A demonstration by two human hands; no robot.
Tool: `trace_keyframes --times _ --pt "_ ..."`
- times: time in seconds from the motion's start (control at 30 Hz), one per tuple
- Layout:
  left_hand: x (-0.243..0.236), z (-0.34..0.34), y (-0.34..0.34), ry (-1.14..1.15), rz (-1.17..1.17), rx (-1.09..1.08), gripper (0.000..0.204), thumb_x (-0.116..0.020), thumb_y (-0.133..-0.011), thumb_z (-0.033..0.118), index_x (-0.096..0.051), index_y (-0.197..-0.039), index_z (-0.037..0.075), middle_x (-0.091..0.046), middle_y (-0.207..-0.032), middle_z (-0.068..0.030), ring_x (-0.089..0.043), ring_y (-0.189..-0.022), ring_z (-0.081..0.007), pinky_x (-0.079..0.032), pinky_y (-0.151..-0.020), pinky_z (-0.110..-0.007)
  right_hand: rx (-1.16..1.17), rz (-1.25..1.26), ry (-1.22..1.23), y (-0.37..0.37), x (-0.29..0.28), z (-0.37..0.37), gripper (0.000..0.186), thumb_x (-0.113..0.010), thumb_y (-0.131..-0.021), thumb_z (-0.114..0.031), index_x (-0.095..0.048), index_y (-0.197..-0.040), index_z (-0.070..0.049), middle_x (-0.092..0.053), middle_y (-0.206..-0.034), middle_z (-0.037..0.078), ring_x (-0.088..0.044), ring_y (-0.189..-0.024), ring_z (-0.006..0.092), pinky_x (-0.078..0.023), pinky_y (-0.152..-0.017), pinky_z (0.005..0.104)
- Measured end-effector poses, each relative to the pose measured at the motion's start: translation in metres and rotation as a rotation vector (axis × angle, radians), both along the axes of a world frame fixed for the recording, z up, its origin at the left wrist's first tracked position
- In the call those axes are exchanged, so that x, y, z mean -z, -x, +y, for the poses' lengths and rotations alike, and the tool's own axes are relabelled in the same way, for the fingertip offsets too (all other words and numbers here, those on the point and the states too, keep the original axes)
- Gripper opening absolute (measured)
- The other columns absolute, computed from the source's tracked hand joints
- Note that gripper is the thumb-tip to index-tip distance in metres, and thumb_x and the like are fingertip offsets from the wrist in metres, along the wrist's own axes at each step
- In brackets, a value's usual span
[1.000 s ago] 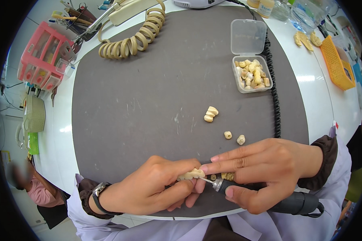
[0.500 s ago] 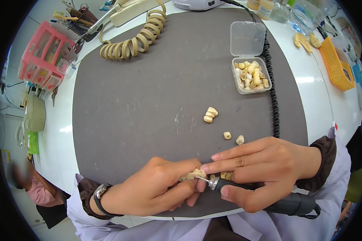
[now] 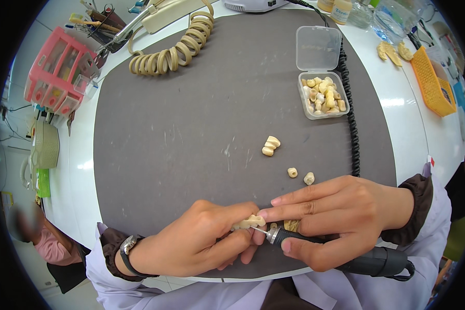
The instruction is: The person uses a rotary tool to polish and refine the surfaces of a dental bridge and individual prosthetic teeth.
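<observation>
Near the front edge of the grey mat, my left hand (image 3: 206, 237) pinches a cream dental bridge (image 3: 251, 222) between thumb and fingers. My right hand (image 3: 341, 217) grips a black rotary handpiece (image 3: 374, 262) like a pen. Its thin metal bur (image 3: 259, 229) points left and meets the lower side of the bridge, as far as I can see. My right index fingertip rests against the bridge's right end. Partly hidden under my right hand lies a yellowish tooth-model piece (image 3: 291, 226). Beyond my hands are two single crowns (image 3: 292, 172) and a joined crown piece (image 3: 270, 145).
A clear box (image 3: 323, 95) of several crowns stands open at the back right, beside a black coiled cord (image 3: 352, 124). A beige coiled hose (image 3: 173, 58) lies at the back left. Pink drawers (image 3: 57, 72) stand left, an orange basket (image 3: 433, 82) right. Someone in pink (image 3: 57, 243) sits far left.
Both hands keep nearly the same hold. The handpiece and its bur have shifted very slightly left against the bridge, and the whole view has moved a little.
</observation>
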State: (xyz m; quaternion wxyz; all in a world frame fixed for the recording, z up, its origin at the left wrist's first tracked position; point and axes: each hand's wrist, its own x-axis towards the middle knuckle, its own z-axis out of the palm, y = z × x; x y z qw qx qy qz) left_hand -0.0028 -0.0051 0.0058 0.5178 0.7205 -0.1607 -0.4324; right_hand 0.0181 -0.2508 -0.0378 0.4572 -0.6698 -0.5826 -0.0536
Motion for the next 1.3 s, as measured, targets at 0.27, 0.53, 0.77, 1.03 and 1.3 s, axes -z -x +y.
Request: trace_keyframes --times 0.27,0.53,0.77,1.03,1.3 --pt "0.0005 0.0006 -0.0001 0.005 0.002 -0.005 0.013 -0.046 -0.099 0.009 -0.056 -0.097 0.001 -0.068 -0.071 -0.0040 -0.061 -0.049 -0.0127 -0.048 -0.047 -0.026 -0.020 0.004 0.008 -0.0016 0.0005 -0.0006 0.010 -0.069 -0.084 0.002 -0.063 -0.082 -0.005 -0.061 -0.065 0.006 -0.072 -0.105 0.0305 -0.060 -0.091 0.0393" --pt "0.0022 0.0015 0.0009 0.022 0.003 0.001 0.012 -0.046 -0.099 0.008 -0.056 -0.097 0.001 -0.067 -0.071 -0.0039 -0.062 -0.049 -0.0130 -0.048 -0.047 -0.027 -0.027 0.004 0.000 -0.0011 0.0014 -0.0015 0.011 -0.069 -0.083 0.003 -0.062 -0.082 -0.005 -0.060 -0.064 0.005 -0.072 -0.104 0.0316 -0.060 -0.090 0.0404" --pt "0.0012 0.0009 0.0002 0.014 -0.004 0.003 0.012 -0.046 -0.099 0.008 -0.056 -0.097 0.002 -0.067 -0.071 -0.0037 -0.062 -0.049 -0.0128 -0.048 -0.047 -0.026 -0.025 0.044 0.006 -0.0003 -0.0014 -0.0013 0.016 -0.065 -0.084 0.004 -0.058 -0.079 -0.008 -0.053 -0.059 0.003 -0.073 -0.103 0.0305 -0.054 -0.098 0.0541" --pt "0.0005 0.0013 0.0006 0.018 0.020 -0.017 0.012 -0.046 -0.098 0.008 -0.056 -0.097 0.002 -0.067 -0.070 -0.0029 -0.060 -0.049 -0.0113 -0.047 -0.047 -0.026 -0.016 0.042 -0.023 0.0008 0.0013 -0.0001 0.019 -0.062 -0.086 0.004 -0.054 -0.078 -0.011 -0.041 -0.054 -0.001 -0.074 -0.101 0.0283 -0.039 -0.106 0.0697" --pt "0.0007 0.0018 0.0000 0.022 0.012 -0.005 0.013 -0.046 -0.099 0.008 -0.057 -0.101 0.002 -0.067 -0.071 -0.0023 -0.062 -0.051 -0.0117 -0.048 -0.048 -0.026 0.001 -0.006 -0.021 0.0012 0.0001 -0.0011 0.019 -0.061 -0.085 0.004 -0.053 -0.078 -0.012 -0.044 -0.055 0.001 -0.073 -0.103 0.0318 -0.032 -0.107 0.0755"
